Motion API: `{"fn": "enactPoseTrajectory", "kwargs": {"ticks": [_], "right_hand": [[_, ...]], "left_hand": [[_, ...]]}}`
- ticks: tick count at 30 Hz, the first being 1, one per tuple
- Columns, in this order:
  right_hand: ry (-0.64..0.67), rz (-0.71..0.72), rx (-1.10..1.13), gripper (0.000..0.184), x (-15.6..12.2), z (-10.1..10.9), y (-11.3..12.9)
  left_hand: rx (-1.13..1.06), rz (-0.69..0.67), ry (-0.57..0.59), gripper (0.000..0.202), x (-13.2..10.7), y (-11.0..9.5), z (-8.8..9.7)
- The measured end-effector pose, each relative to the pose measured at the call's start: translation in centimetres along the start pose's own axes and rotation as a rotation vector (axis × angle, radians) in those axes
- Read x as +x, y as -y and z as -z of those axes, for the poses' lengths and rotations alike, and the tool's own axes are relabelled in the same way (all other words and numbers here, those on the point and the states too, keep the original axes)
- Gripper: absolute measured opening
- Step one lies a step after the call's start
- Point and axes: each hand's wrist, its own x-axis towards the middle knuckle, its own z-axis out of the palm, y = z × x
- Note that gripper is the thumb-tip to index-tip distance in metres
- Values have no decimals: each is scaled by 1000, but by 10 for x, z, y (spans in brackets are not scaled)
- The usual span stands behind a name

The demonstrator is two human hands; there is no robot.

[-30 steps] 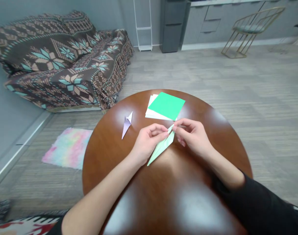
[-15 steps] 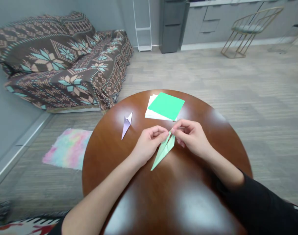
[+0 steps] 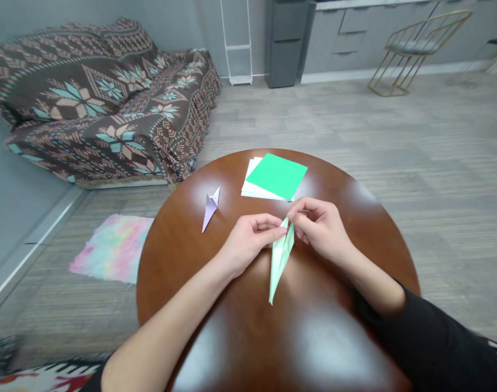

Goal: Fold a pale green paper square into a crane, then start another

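Pale green folded paper (image 3: 279, 264): a long, narrow, pointed piece, held by its upper end over the middle of the round wooden table (image 3: 199, 326). The lower tip hung toward the person, close over the tabletop; whether it touched the wood could not be told.

Left hand (image 3: 248, 239) was closed in a pinch on the upper end from the left, thumb and forefinger meeting at the paper. Right hand (image 3: 320, 228) was closed on the same end from the right, fingertips bunched. The two hands nearly met there.

Change noted: a second earlier the piece slanted with its tip out toward the left forearm, and half a second earlier less so. Now it pointed almost straight back at the wearer. The hands had hardly shifted. Reading: the paper was swung round within the grip, not released or laid down, and the work on its upper end stayed in hand.

Around: a green sheet (image 3: 277, 175) topped a stack of white sheets (image 3: 248, 189) just beyond the right hand, apart from it. A lilac folded piece (image 3: 210, 209) lay further left, well apart from the left hand. Off the table were a pastel mat (image 3: 111, 247) on the floor, a sofa (image 3: 101, 98) under a patterned throw, and a wire chair (image 3: 416, 49) far back.
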Motion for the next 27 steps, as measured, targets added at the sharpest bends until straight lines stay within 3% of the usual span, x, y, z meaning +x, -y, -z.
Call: {"fn": "enactPoseTrajectory", "kwargs": {"ticks": [3,6,10,12,15,19,23,27], "right_hand": [[43,-4,-3,9,0,0,-1],[33,14,24,10,2,0,-5],[31,-5,108,48,3,2,-6],[98,-1,88,52,1,4,-2],[198,55,-79,35,-3,9,7],[249,94,-316,13,-4,17,9],[233,187,-429,8,0,23,5],[212,214,-477,7,0,22,8]], "left_hand": [[78,-6,31,24,-1,-3,0],[160,-87,-19,21,0,-5,0],[109,-255,-173,21,3,-6,0],[81,-297,-231,25,4,-5,0],[103,-332,-279,27,5,-4,0],[254,-377,-242,21,3,-5,4],[553,-369,-224,13,1,-12,11],[589,-371,-244,14,0,-13,10]]}}
